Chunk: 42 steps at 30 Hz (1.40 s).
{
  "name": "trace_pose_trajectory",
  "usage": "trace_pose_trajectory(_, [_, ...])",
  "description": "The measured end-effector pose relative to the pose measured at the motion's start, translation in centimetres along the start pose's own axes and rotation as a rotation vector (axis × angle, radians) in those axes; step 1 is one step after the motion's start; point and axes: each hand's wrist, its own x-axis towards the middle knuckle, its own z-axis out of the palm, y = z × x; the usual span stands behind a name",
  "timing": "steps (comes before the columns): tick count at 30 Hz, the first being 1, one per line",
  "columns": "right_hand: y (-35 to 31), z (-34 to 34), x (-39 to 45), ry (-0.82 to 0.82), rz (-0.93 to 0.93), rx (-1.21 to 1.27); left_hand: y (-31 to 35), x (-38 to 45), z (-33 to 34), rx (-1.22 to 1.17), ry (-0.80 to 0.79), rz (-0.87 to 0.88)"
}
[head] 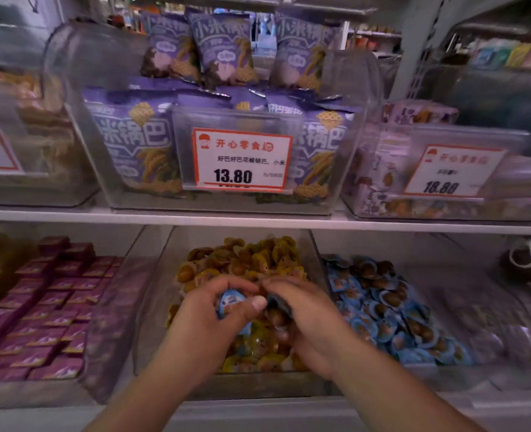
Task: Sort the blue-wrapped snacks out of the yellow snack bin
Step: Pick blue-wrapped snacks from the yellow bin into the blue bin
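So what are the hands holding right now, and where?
Left hand grips a blue-wrapped snack around its sides. Right hand holds another blue-wrapped piece by its edge, partly hidden.

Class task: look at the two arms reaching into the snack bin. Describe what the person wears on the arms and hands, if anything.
Both forearms are bare as far as the picture shows: no sleeves reach the visible part. The left hand and the right hand wear no gloves. No watch, bracelet or ring can be seen on either wrist or on the visible fingers. The picture is slightly blurred, so small details could be missed.
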Motion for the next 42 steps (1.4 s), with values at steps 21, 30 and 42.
trace_pose_trajectory(21, [-3.3,-5.2,-4.8,-0.119,-0.223,0.122,2.4,-0.5,7.2,-0.22,-0.157,0.197])
trace_pose_trajectory(30, [-5.0,-16.4,-0.7,0.23,-0.161,-1.109,-2.3,2.0,0.9,0.568,-0.211,0.135])
trace_pose_trajectory(42, [-2.3,-6.5,-3.0,-0.125,-0.892,-1.146,-3.9,1.5,-3.2,0.737,-0.354,0.017])
